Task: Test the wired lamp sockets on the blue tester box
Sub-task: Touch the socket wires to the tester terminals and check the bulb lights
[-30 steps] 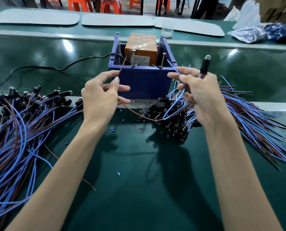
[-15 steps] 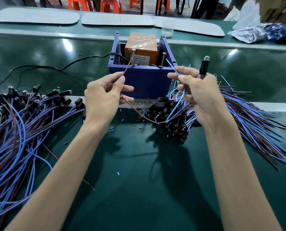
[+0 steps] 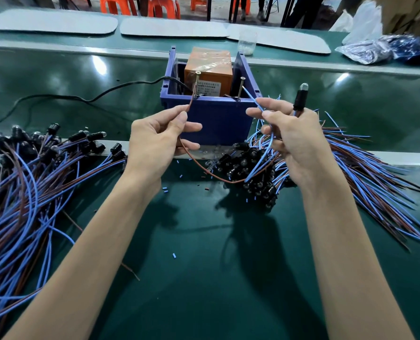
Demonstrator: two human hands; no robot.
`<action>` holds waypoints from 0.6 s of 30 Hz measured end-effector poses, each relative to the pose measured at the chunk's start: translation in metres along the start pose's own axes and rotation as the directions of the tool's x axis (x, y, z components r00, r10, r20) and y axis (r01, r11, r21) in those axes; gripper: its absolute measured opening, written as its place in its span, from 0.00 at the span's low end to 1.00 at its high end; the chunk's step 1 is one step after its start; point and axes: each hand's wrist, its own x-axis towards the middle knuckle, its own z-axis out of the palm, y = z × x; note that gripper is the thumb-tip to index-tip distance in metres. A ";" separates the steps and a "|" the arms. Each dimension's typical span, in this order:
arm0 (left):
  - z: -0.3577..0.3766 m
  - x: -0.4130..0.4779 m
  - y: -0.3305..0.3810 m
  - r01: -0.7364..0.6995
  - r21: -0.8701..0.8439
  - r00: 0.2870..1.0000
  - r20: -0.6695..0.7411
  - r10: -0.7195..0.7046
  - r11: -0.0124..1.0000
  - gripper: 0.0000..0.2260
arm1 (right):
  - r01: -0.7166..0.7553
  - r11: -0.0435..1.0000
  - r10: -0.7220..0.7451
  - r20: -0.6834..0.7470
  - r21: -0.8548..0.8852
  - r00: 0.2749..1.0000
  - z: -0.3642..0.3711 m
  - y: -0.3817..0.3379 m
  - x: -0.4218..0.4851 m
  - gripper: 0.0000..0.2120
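- The blue tester box (image 3: 216,121) stands in the middle of the green desk (image 3: 204,278), just behind both hands. An orange block (image 3: 209,67) sits inside it.
- Two screws stand upright at the front rim of the box: the left screw (image 3: 197,81) and the right screw (image 3: 241,87).
- The left hand (image 3: 155,146) pinches a brown wire (image 3: 191,100) between thumb and index finger. The free end of this wire goes up and lies against the left screw.
- The right hand (image 3: 297,143) pinches a blue wire (image 3: 252,98) between thumb and index finger. Its tip reaches the right screw, but I cannot tell if it really touches.
- The other fingers of the right hand hold the lamp socket (image 3: 300,100) upright, to the right of the box, with its small bulb (image 3: 303,86) on top.
- The brown wire hangs in a loop below the hands, from the left hand toward the right hand.
- A pile of wired sockets (image 3: 250,173) lies on the desk under the right hand, and its wires spread to the right.
- A second pile (image 3: 44,153) lies at the left side of the desk.
- A black cable (image 3: 81,97) runs over the desk from the left into the box.
- A clear plastic cup (image 3: 247,41) stands behind the box.
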 end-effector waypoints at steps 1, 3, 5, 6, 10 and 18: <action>0.000 0.000 0.000 0.000 0.002 1.000 -0.002 0.000 1.000 0.08 | -0.002 1.000 0.002 0.002 0.000 1.000 0.000 0.000 0.000 0.12; -0.001 0.001 0.000 -0.003 0.009 1.000 -0.006 0.003 1.000 0.09 | -0.003 1.000 0.003 0.003 0.001 1.000 0.001 0.000 0.000 0.12; -0.001 0.001 0.000 -0.008 0.027 1.000 -0.005 0.008 1.000 0.09 | -0.002 1.000 0.002 0.001 0.000 1.000 0.001 0.000 0.000 0.12; -0.001 0.001 0.000 -0.010 0.039 1.000 -0.005 0.010 0.999 0.10 | 0.000 1.000 0.000 -0.001 -0.001 1.000 0.001 -0.001 0.000 0.12; -0.002 0.001 0.000 -0.011 0.051 1.000 -0.005 0.012 0.999 0.10 | 0.001 1.000 -0.001 0.004 0.005 1.000 0.002 0.000 0.000 0.13; -0.002 0.001 0.000 -0.003 0.063 1.000 0.000 0.003 0.998 0.10 | -0.011 1.000 0.011 0.002 -0.008 1.000 0.001 -0.001 0.000 0.13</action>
